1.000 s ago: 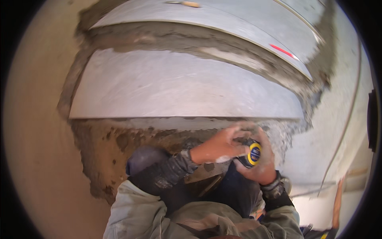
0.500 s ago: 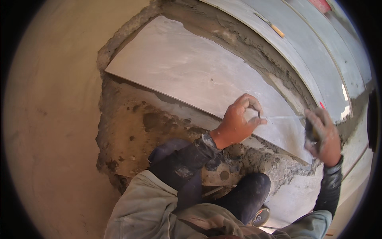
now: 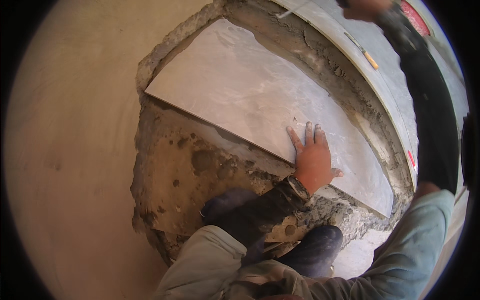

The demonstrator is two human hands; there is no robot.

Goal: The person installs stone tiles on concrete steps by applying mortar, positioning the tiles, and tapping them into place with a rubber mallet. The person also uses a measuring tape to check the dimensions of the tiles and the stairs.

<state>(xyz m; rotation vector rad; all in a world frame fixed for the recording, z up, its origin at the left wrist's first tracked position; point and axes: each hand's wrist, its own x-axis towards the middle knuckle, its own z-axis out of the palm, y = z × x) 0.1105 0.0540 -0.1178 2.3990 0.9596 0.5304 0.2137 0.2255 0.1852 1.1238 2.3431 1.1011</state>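
A large grey tile with one straight edge and one rough curved edge lies over the rough mortar bed. My left hand presses flat on it near the straight edge, fingers spread, holding nothing. At the top right, far from my body, my right hand is closed around a dark tape measure, mostly cut off by the picture's edge. Left of that hand a pale strip, apparently its blade, shows blurred above the far mortar. My right arm stretches across the tiles on the right.
Wet mortar borders the tile's curved side. Beyond it, laid tiles carry a wooden-handled tool and a red pen-like stick. A red object stands farther off. A plain tan surface spreads at left.
My right hand has swung from the tile's right end to the far top with the tape measure. My left hand has gone from a pinch at the blade to lying flat on the tile.
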